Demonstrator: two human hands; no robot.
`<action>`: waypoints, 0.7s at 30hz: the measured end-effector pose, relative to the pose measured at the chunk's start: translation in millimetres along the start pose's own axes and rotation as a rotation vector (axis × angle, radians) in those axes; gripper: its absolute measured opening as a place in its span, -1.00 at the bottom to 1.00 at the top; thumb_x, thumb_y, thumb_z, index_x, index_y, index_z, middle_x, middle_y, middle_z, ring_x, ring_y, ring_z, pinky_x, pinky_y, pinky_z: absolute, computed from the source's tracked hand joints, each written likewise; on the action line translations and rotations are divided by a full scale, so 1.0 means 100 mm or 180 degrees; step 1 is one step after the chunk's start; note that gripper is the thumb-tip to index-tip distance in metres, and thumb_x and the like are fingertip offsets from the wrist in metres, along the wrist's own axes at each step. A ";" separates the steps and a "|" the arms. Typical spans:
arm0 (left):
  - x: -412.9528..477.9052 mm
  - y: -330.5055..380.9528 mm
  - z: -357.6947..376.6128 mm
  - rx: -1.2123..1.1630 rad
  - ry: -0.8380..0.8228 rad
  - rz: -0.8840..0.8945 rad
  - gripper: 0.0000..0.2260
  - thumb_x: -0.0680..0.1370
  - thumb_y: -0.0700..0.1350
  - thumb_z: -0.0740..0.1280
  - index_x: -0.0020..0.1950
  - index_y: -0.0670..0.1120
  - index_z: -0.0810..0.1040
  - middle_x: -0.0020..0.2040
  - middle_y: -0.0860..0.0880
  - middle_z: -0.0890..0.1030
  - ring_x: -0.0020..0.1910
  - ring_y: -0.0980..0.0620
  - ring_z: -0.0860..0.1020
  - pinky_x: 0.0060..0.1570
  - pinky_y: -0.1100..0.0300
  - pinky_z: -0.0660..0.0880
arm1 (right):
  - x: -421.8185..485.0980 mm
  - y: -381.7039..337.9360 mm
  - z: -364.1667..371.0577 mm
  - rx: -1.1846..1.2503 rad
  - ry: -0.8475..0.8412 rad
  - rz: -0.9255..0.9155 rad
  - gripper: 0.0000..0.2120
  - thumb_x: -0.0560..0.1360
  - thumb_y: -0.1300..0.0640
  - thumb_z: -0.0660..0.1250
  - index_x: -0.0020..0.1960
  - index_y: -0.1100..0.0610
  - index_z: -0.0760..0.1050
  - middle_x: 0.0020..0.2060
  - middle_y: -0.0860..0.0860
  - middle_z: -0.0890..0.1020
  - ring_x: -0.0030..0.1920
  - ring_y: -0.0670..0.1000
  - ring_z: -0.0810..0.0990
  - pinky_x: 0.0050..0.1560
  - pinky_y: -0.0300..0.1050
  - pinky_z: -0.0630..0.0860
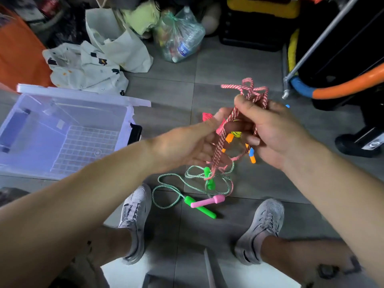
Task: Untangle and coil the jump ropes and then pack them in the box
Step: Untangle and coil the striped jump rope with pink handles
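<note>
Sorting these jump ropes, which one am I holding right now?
The pink rope, gripped by the left hand and right hand; the green rope lies on the floor.

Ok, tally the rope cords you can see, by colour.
Pink-and-white cord: 1, held in the hands
Green-and-white cord: 1, on the floor
Total: 2 that can be made out

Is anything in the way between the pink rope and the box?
Nothing visible. Only bare floor lies between the pink rope and the open box. Its hanging end meets the green rope, maybe tangled.
</note>
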State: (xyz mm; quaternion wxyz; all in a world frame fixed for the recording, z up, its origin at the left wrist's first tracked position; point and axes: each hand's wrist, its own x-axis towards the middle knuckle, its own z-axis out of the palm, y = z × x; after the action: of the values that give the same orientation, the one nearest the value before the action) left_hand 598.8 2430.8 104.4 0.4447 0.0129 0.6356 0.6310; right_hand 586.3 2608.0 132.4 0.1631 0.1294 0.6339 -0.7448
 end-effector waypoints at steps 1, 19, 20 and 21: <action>-0.01 -0.03 -0.03 0.0242 -0.0009 0.0068 -0.42 0.50 0.43 0.16 0.07 -0.01 0.68 0.07 -0.12 0.72 0.15 -0.12 0.66 0.33 -0.03 0.47 | 0.01 0.00 -0.02 -0.0038 0.0068 0.0018 -0.89 0.61 0.12 0.33 -0.07 0.12 0.48 -0.11 0.13 0.75 -0.39 -0.04 0.67 -0.63 -0.30 0.16; 0.06 -0.23 -0.32 0.0387 0.1523 0.0129 -0.87 0.70 -0.19 0.20 0.06 -0.24 0.47 0.00 -0.40 0.63 -0.08 -0.28 0.67 -0.02 -0.15 0.66 | 0.09 0.16 -0.40 -0.0448 0.0637 0.0567 -0.84 0.57 0.04 0.39 -0.12 0.08 0.49 -0.18 0.11 0.73 -0.31 0.09 0.66 -0.64 -0.33 0.16; 0.05 -0.15 -0.29 0.0072 0.1528 0.0196 -0.82 0.70 -0.18 0.20 0.13 -0.29 0.48 0.04 -0.43 0.61 -0.07 -0.30 0.65 -0.04 -0.14 0.66 | 0.08 0.21 -0.36 -0.0499 0.0564 0.0668 -0.86 0.56 0.06 0.40 -0.14 0.08 0.52 -0.23 0.08 0.72 -0.31 0.10 0.64 -0.62 -0.33 0.18; 0.05 -0.08 -0.26 -0.0127 0.1501 0.0262 -0.79 0.70 -0.17 0.20 0.15 -0.31 0.50 0.04 -0.41 0.63 -0.08 -0.28 0.65 -0.07 -0.11 0.67 | 0.07 0.27 -0.33 -0.0567 0.0447 0.0746 -0.90 0.56 0.09 0.40 -0.11 0.08 0.55 -0.23 0.05 0.72 -0.30 0.09 0.66 -0.58 -0.31 0.19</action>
State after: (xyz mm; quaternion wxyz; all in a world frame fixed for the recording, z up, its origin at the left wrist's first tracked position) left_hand 585.7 2411.5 90.1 0.2580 -0.1178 0.7082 0.6466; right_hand 590.8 2636.0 99.9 0.2150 0.2392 0.6879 -0.6506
